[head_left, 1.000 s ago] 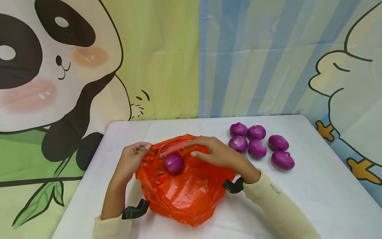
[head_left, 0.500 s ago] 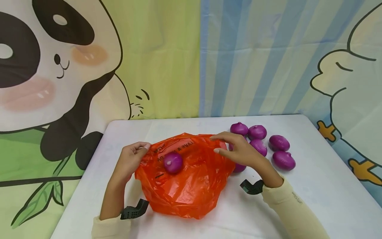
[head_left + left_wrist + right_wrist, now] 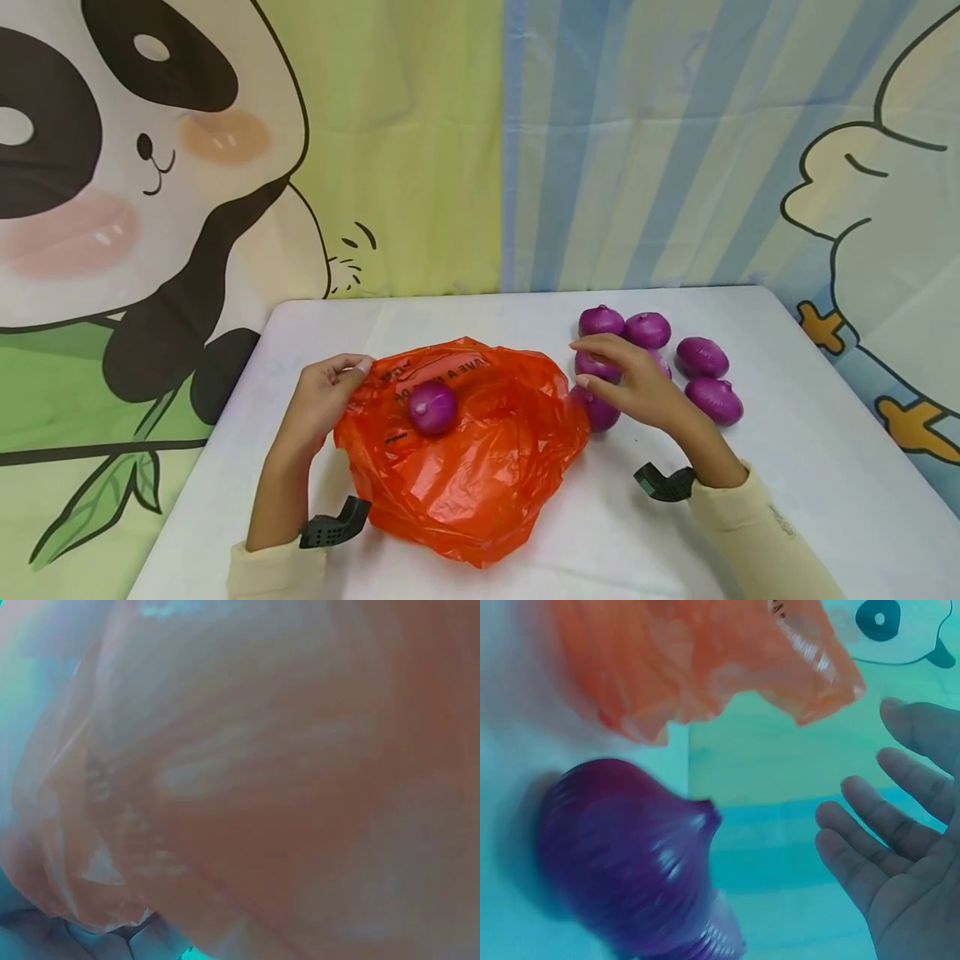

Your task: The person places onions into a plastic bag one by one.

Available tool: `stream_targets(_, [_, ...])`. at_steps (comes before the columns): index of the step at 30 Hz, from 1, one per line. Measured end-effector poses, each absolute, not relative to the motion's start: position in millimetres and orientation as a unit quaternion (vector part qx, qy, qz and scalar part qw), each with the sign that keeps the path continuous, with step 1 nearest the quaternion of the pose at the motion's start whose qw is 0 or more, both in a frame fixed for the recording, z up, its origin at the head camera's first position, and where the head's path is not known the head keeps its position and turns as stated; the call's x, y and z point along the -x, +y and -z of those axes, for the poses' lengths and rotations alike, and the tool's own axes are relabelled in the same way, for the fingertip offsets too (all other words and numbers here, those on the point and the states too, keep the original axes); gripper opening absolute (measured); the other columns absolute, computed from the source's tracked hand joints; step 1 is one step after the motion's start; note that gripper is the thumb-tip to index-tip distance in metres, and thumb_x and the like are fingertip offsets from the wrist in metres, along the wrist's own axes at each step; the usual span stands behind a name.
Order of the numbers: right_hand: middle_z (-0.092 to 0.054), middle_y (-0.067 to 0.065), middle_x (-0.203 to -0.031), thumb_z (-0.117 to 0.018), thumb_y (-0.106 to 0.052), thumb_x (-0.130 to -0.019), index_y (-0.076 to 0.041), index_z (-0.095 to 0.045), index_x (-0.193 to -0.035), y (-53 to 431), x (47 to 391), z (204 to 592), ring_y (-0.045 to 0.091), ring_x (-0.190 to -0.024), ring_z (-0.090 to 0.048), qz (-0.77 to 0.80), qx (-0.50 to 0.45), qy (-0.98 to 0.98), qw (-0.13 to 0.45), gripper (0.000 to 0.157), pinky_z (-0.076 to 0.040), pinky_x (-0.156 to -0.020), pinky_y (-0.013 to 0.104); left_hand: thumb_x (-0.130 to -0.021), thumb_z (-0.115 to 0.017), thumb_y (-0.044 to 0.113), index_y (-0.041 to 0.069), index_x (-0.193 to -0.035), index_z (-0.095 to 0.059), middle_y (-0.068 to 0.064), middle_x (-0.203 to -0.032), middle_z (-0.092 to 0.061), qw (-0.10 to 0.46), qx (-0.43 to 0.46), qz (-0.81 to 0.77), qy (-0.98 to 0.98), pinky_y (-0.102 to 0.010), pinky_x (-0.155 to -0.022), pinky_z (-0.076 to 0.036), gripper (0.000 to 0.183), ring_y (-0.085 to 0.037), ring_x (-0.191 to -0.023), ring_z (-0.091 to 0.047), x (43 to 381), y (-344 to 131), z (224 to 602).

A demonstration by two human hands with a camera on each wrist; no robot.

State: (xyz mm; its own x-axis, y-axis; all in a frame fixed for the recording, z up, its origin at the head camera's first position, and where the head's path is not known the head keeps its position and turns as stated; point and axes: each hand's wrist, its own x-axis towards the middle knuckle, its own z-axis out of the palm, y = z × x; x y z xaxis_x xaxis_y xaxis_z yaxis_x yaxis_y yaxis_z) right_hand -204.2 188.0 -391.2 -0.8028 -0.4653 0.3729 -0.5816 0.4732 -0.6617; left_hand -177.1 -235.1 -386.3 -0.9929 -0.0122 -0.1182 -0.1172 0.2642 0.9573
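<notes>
One red onion (image 3: 432, 407) in an orange-red plastic bag (image 3: 465, 492); seven loose onions (image 3: 702, 357) outside.
Left hand (image 3: 321, 400) pinches the bag's rim; right hand (image 3: 641, 383), fingers parted, holding nothing, hovers near them. Should that pinch slip, the bagged onion could roll out.

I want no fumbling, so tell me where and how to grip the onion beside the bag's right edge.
Best grip the onion round its fat middle, probably from the right: the bag crowds its left, another onion sits behind, and its tip is narrow.
</notes>
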Motion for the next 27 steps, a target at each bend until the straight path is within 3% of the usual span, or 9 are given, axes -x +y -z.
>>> stream_targets(10, [-0.061,0.012,-0.126,-0.080,-0.023,-0.082,-0.004,-0.059,-0.130,208.8,201.3,409.0,0.032,-0.116,-0.057,-0.390,-0.289,-0.874,0.003,0.055,-0.048,-0.093,0.049,-0.101,-0.054,0.033,0.000,-0.123,-0.060,-0.018,-0.104,-0.067,0.043,0.048,-0.603,0.795,-0.035,-0.071,-0.058,0.040,-0.028,-0.081,-0.069,175.9,-235.9,385.3])
stream_targets(19, [-0.054,0.007,-0.136,-0.082,-0.033,-0.078,-0.011,-0.058,-0.134,215.9,191.5,421.7,0.033,-0.127,-0.046,-0.361,-0.260,-0.895,-0.030,0.065,-0.046,-0.093,0.056,-0.101,-0.054,0.032,-0.001,-0.122,-0.060,-0.018,-0.102,-0.067,0.044,0.039,-0.604,0.795,-0.036,-0.070,-0.058,0.039,-0.028,-0.081,-0.069,178.4,-234.8,385.4])
stream_targets(27, [-0.053,0.006,-0.136,-0.084,-0.029,-0.076,-0.012,-0.056,-0.135,213.4,188.0,432.1,0.031,-0.126,-0.046,-0.350,-0.274,-0.895,-0.021,0.068,-0.051,-0.089,0.050,-0.101,-0.054,0.030,-0.002,-0.121,-0.060,-0.018,-0.101,-0.067,0.045,0.042,-0.608,0.792,-0.036,-0.070,-0.058,0.038,-0.029,-0.081,-0.069,176.8,-232.6,386.6])
